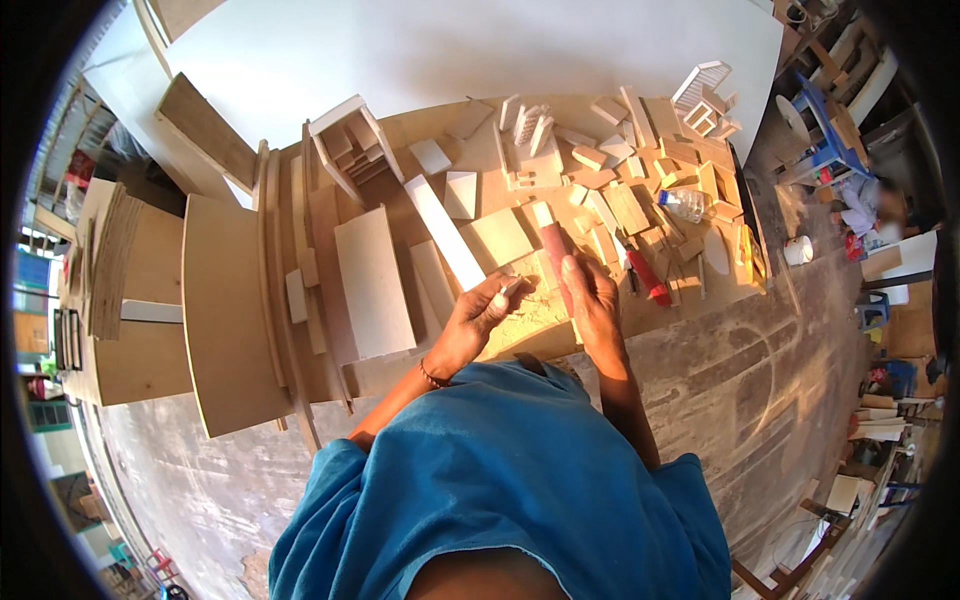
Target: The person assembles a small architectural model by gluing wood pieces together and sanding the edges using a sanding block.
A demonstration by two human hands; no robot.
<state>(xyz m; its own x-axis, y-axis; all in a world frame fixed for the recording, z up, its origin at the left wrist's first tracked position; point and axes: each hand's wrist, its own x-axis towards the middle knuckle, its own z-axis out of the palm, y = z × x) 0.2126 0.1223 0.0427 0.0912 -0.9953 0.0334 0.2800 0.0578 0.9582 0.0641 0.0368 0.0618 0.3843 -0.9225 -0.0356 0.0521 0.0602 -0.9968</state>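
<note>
Nothing legible from where I sit
I can make out no word, number or sign: the clear plastic bottle point(684, 205) among the wood offcuts point(627, 209) has a blue patch too small for me to read, and the white tub point(798, 251) on the floor point(690, 390) is likewise too small in my view.

Warm sunlight across workbench point(640, 317); soft shadow on white panel point(480, 60); edges bowed.
</note>
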